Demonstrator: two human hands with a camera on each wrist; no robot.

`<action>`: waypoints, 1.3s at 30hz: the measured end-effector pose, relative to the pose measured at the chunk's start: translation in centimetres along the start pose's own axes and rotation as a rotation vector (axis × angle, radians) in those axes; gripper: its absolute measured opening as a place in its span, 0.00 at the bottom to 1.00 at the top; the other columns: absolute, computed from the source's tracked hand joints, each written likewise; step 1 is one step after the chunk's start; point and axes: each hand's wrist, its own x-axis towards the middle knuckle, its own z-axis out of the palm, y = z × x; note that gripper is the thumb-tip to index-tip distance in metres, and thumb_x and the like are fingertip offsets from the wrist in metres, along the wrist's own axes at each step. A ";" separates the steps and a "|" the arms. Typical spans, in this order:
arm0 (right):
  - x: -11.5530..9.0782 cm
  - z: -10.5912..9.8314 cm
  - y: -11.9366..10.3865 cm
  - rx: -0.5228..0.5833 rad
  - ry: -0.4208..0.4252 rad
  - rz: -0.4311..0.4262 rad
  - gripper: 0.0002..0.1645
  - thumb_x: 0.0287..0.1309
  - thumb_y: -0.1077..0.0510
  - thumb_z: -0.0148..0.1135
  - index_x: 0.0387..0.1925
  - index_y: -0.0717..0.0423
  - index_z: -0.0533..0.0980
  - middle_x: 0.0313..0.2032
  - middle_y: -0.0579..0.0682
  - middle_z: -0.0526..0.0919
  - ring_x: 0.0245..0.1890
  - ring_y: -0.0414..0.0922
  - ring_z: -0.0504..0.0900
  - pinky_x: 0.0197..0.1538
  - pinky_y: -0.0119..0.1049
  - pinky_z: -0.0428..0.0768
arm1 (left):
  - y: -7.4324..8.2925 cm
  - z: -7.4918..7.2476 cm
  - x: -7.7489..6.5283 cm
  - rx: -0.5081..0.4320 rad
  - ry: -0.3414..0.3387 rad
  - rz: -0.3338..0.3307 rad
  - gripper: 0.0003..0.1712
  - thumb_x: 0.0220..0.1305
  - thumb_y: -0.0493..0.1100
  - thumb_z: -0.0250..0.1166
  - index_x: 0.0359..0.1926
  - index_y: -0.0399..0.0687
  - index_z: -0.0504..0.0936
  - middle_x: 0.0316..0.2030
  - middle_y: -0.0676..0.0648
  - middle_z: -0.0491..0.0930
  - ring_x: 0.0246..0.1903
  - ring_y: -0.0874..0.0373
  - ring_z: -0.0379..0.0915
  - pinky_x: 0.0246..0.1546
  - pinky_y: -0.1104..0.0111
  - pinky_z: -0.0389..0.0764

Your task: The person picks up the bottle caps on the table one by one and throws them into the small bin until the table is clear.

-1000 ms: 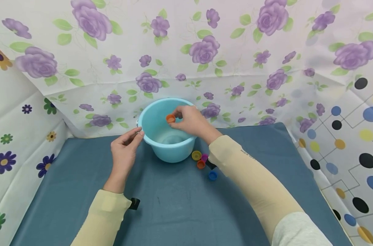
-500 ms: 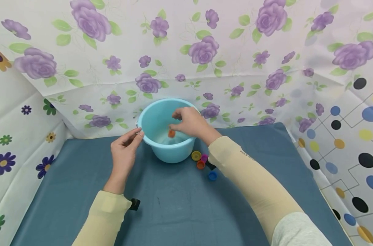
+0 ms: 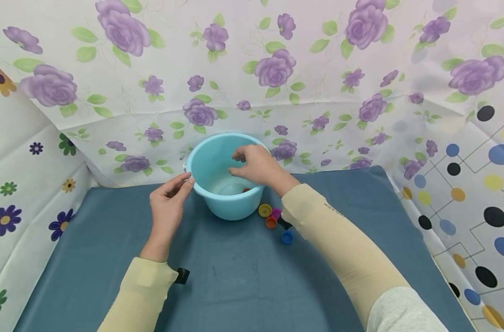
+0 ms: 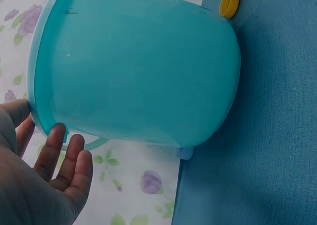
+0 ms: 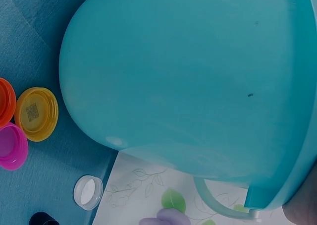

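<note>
A light blue plastic bucket (image 3: 231, 207) stands upright at the back of the cloth. My left hand (image 3: 166, 207) pinches its left rim; in the left wrist view thumb and fingertips are at the rim, the other fingers (image 4: 74, 168) loosely bent. Over the bucket's mouth, my right hand (image 3: 258, 166) holds nothing, thumb and fingers apart. Inside at the bottom, a sliver of an orange bottle cap (image 3: 246, 189) shows past the near wall. Right of the bucket lie a yellow cap (image 3: 265, 210), a magenta cap (image 3: 276, 213), an orange-red cap (image 3: 271, 222) and a blue cap (image 3: 287, 237).
A blue cloth (image 3: 235, 286) covers the table. A flowered sheet (image 3: 243, 83) hangs close behind the bucket, with patterned sheets at both sides. In the right wrist view, a clear cap with a white middle (image 5: 89, 192) lies near the cloth's back edge. The bucket's handle (image 5: 218, 205) hangs down.
My right hand has let go of the orange cap, which dropped into the bucket and now lies on its bottom, further right. The left hand stays at the rim.
</note>
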 end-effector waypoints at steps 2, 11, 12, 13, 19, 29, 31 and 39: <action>0.0 -0.1 0.0 0.003 -0.001 -0.001 0.24 0.53 0.43 0.65 0.48 0.50 0.78 0.46 0.45 0.82 0.51 0.45 0.79 0.53 0.39 0.76 | 0.0 0.0 0.0 -0.003 -0.001 -0.001 0.17 0.58 0.48 0.67 0.48 0.49 0.84 0.38 0.48 0.85 0.34 0.66 0.79 0.36 0.77 0.77; -0.4 -0.4 0.1 0.058 0.029 -0.024 0.20 0.56 0.43 0.63 0.47 0.46 0.78 0.47 0.43 0.82 0.50 0.40 0.77 0.54 0.39 0.76 | -0.1 0.0 -0.2 -0.015 -0.005 -0.009 0.18 0.58 0.48 0.67 0.49 0.49 0.84 0.38 0.48 0.84 0.35 0.65 0.78 0.37 0.77 0.77; -0.6 -0.5 0.1 0.066 0.035 -0.028 0.20 0.56 0.43 0.63 0.47 0.45 0.78 0.46 0.42 0.81 0.50 0.39 0.77 0.55 0.39 0.75 | -0.1 0.0 -0.2 -0.014 -0.005 -0.010 0.17 0.58 0.48 0.67 0.48 0.49 0.84 0.37 0.48 0.84 0.34 0.65 0.78 0.36 0.77 0.77; -0.7 -0.7 0.2 0.071 0.040 -0.030 0.19 0.56 0.42 0.62 0.47 0.44 0.78 0.46 0.41 0.81 0.50 0.39 0.77 0.55 0.39 0.75 | -0.1 -0.1 -0.2 -0.014 -0.003 -0.010 0.17 0.58 0.48 0.67 0.48 0.49 0.84 0.36 0.48 0.84 0.34 0.65 0.78 0.36 0.76 0.77; -2.6 -2.2 0.4 0.075 0.087 -0.032 0.19 0.58 0.41 0.60 0.49 0.39 0.77 0.49 0.39 0.81 0.52 0.37 0.75 0.56 0.40 0.74 | 0.0 -0.1 -0.4 -0.004 0.006 0.010 0.17 0.59 0.47 0.67 0.48 0.49 0.84 0.33 0.49 0.84 0.30 0.64 0.75 0.33 0.75 0.76; -6.2 -4.7 2.0 0.157 0.204 -0.014 0.19 0.56 0.39 0.61 0.48 0.38 0.78 0.48 0.41 0.81 0.50 0.41 0.77 0.53 0.42 0.76 | 0.1 0.1 -0.3 -0.019 0.009 0.016 0.16 0.59 0.47 0.66 0.48 0.48 0.84 0.33 0.49 0.84 0.29 0.64 0.75 0.32 0.75 0.76; -6.7 -4.8 2.5 0.147 0.220 -0.008 0.20 0.56 0.39 0.61 0.48 0.38 0.78 0.48 0.41 0.81 0.50 0.39 0.77 0.53 0.40 0.76 | 0.1 0.1 -0.3 -0.019 0.011 0.017 0.17 0.59 0.47 0.67 0.48 0.47 0.84 0.34 0.49 0.84 0.29 0.64 0.76 0.32 0.76 0.76; -9.1 -5.0 4.8 0.120 0.239 0.043 0.22 0.56 0.39 0.62 0.49 0.41 0.78 0.48 0.39 0.81 0.52 0.38 0.76 0.58 0.45 0.73 | 0.1 0.1 -0.3 -0.022 0.013 0.014 0.17 0.59 0.47 0.67 0.48 0.48 0.84 0.34 0.49 0.84 0.30 0.64 0.76 0.32 0.75 0.76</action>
